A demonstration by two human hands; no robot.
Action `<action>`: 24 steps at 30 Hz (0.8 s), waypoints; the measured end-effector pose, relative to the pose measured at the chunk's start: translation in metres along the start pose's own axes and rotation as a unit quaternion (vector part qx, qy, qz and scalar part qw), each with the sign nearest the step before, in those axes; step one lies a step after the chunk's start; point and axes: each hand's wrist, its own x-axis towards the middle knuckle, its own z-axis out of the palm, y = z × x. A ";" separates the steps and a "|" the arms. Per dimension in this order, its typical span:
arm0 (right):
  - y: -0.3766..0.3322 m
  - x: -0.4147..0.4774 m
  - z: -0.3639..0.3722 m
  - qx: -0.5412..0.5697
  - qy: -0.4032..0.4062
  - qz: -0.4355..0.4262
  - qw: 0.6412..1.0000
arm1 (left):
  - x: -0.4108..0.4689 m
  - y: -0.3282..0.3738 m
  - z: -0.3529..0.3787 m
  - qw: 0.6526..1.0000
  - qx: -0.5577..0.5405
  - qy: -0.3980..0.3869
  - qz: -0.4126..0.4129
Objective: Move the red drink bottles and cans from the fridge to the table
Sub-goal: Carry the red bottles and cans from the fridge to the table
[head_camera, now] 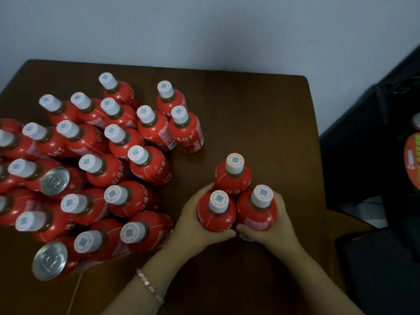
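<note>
Three red bottles with white caps are standing upright in a tight triangle on the brown counter (261, 114), toward its near right part. The near-left bottle (217, 211) and the near-right bottle (258, 208) are touching side by side, and the far bottle (233, 173) is sitting just behind them, pressed against both.

The left hand (193, 226) is wrapping around the outer side of the near-left bottle, its fingers reaching up toward the far bottle and its thumb curling across the front. The right hand (272, 226) is cupping the near-right bottle the same way, fingers curled around its right side and thumb lying across its base. The two thumbs are nearly meeting in front of the pair. A thin silver bracelet (150, 286) is circling the left wrist.

To the left, apart from the held trio, a crowd of red bottles (109, 155) is filling the left half of the counter, packed closely and all upright. Two red cans are standing among them, one can (55, 181) near the left edge and another can (50, 260) at the near-left corner, both showing silver tops.

Behind the counter a pale wall (204, 30) is rising. On the right, a dark shape with something red inside is showing, too blurred to tell.
</note>
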 end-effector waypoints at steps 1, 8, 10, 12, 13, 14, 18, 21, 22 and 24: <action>0.001 -0.007 0.001 -0.045 0.027 -0.005 0.999 | -0.005 0.001 0.001 0.999 0.045 0.015 0.001; -0.011 -0.025 0.015 -0.182 0.079 0.057 0.978 | -0.019 0.007 0.013 0.984 0.104 0.100 -0.101; -0.016 -0.018 0.019 -0.173 0.087 0.082 0.978 | -0.010 0.014 0.015 0.978 0.079 0.118 -0.149; -0.022 -0.012 0.025 -0.155 0.097 0.117 0.976 | -0.006 0.025 0.015 0.972 0.067 0.128 -0.183; -0.024 -0.008 0.029 -0.144 0.101 0.133 0.975 | -0.005 0.031 0.015 0.969 0.067 0.133 -0.198; -0.024 -0.002 0.032 -0.141 0.100 0.148 0.974 | -0.002 0.034 0.014 0.964 0.066 0.140 -0.216; -0.027 0.011 0.040 -0.206 0.042 0.183 0.960 | 0.005 0.047 0.004 0.943 0.083 0.132 -0.294; -0.033 0.004 0.041 -0.251 0.011 0.233 0.940 | -0.003 0.060 -0.009 0.950 0.076 0.013 -0.302; -0.039 -0.006 0.042 -0.263 0.002 0.243 0.934 | -0.013 0.070 -0.016 0.952 0.083 -0.039 -0.293; -0.047 -0.023 0.044 -0.289 -0.025 0.253 0.923 | -0.024 0.079 -0.029 0.941 0.117 -0.125 -0.292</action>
